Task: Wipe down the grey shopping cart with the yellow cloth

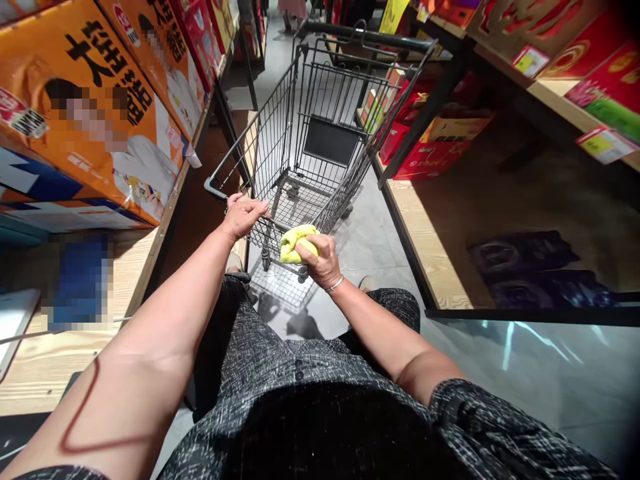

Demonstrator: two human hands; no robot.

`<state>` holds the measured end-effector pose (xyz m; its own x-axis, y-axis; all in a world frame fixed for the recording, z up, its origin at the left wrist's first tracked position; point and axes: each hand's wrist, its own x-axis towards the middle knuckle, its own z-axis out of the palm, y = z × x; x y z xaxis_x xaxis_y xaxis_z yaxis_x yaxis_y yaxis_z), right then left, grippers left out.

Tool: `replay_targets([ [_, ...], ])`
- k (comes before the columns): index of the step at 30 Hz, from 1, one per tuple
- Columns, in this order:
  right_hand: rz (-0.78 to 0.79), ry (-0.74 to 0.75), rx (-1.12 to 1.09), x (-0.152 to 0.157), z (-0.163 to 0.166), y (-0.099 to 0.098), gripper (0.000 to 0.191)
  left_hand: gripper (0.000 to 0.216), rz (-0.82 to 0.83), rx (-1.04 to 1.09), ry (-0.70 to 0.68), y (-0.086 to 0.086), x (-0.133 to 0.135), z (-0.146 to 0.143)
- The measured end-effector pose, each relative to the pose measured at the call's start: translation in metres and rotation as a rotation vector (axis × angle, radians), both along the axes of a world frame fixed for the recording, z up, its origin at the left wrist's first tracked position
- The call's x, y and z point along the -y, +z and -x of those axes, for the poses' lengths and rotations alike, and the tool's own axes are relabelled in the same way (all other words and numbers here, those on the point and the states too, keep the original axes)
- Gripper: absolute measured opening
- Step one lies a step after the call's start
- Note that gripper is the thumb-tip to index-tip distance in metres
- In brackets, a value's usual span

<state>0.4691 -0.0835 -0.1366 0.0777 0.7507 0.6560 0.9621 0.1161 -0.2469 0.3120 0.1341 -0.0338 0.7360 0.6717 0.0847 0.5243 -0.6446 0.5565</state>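
A black wire shopping cart (330,140) stands right in front of me, its near rim towards my body. My left hand (244,217) grips that rim near its left corner, fingers curled over the bar and thumb pointing right. Bunched in my right hand (324,259) is a yellow cloth (295,240), held against the rim right of my left hand. The cart's wire basket holds nothing that I can see. A thin bracelet circles my right wrist.
Shelves line both sides of the aisle. Orange boxes (95,127) stand on the left wooden shelf (45,373). On the right are red boxes (430,157), price tags (607,143) and dark packages (530,267) on a low shelf. Grey tiled floor (385,227) runs beneath the cart.
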Motion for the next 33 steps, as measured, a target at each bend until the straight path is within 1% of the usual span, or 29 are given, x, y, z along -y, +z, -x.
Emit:
replay_targets([
  [2,0.124,0.011,0.036,0.004,0.011,-0.016,0.035,0.048,-0.002,0.005,-0.021,-0.001,-0.001,-0.001],
  [6,0.550,-0.010,0.041,0.017,0.027,-0.054,0.034,0.045,-0.034,-0.010,-0.040,-0.002,0.000,-0.001],
  [8,0.668,-0.002,0.038,0.024,0.028,-0.062,0.033,0.043,-0.035,-0.021,-0.044,-0.002,-0.001,0.001],
  [9,0.699,0.013,0.036,0.026,0.026,-0.061,0.034,0.041,-0.028,-0.023,-0.052,-0.002,-0.001,0.001],
  [10,0.716,0.035,0.035,0.028,0.024,-0.056,0.037,0.039,-0.019,-0.024,-0.063,-0.001,-0.001,0.001],
  [12,0.703,0.094,0.036,0.027,0.017,-0.033,0.042,0.035,0.000,-0.022,-0.077,0.001,0.001,0.001],
  [14,0.600,0.143,0.051,0.022,0.009,-0.001,0.043,0.033,0.012,-0.009,-0.070,0.004,0.009,-0.002],
  [16,0.464,0.151,0.072,0.015,0.000,0.030,0.041,0.034,0.011,0.015,-0.068,0.007,0.022,-0.007],
  [18,0.360,0.130,0.093,0.008,-0.010,0.054,0.039,0.039,0.005,0.046,-0.107,0.008,0.039,-0.012],
  [20,0.310,0.113,0.111,0.001,-0.026,0.067,0.038,0.046,0.008,0.062,-0.169,0.008,0.055,-0.015],
  [22,0.292,0.071,0.125,-0.006,-0.048,0.072,0.038,0.053,0.022,0.064,-0.200,0.007,0.066,-0.016],
  [23,0.288,0.028,0.133,-0.011,-0.062,0.074,0.039,0.056,0.034,0.067,-0.205,0.007,0.070,-0.016],
  [26,0.309,-0.197,0.139,-0.026,-0.112,0.087,0.045,0.060,0.061,0.061,-0.222,0.009,0.073,-0.016],
  [28,0.343,-0.347,0.117,-0.038,-0.142,0.101,0.052,0.060,0.071,0.025,-0.227,0.011,0.072,-0.019],
  [29,0.354,-0.394,0.106,-0.043,-0.152,0.108,0.054,0.060,0.076,0.008,-0.217,0.013,0.072,-0.021],
  [31,0.367,-0.404,0.109,-0.052,-0.161,0.122,0.055,0.061,0.087,-0.004,-0.186,0.014,0.072,-0.025],
  [33,0.394,-0.336,0.145,-0.056,-0.154,0.130,0.051,0.062,0.087,0.011,-0.162,0.012,0.073,-0.028],
])
